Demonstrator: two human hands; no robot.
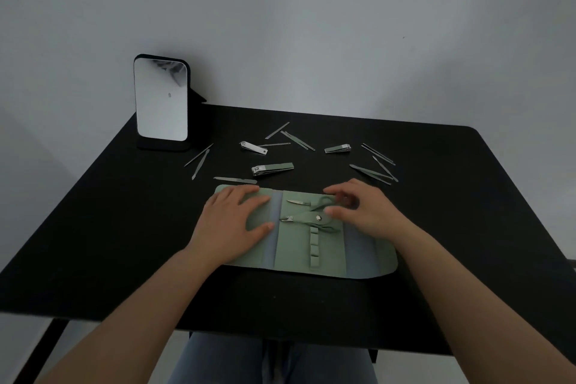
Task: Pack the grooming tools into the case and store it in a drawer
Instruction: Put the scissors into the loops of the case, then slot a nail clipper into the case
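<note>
- While the right hand (358,209) curls its fingers at the top right of the case's middle panel, thumb and forefinger seem to close on the handle of the nippers (307,217); blur hides how firm the pinch is.
- Flat on the left flap lies the left hand (237,215), fingers straight and spread, gripping nothing, pressing the case (311,256) to the table (124,227).
- Soft and floppy by its look, the case will likely slide or buckle unless held down; its flaps are the place to grip once it folds.
- Inside it now: a small blade (298,202) tucked at the top and the nippers lying across the centre; the lower loops (314,246) are bare.
- Beyond it, loose on the table, lie three clippers (272,168) and many thin files and picks (296,140), with tweezers (371,172) to the right.
- Those look light, stiff, slick and pointed; I would pinch each mid-shaft, away from the tips.
- A mirror (161,98) stands at the far left. No drawer is in view.
</note>
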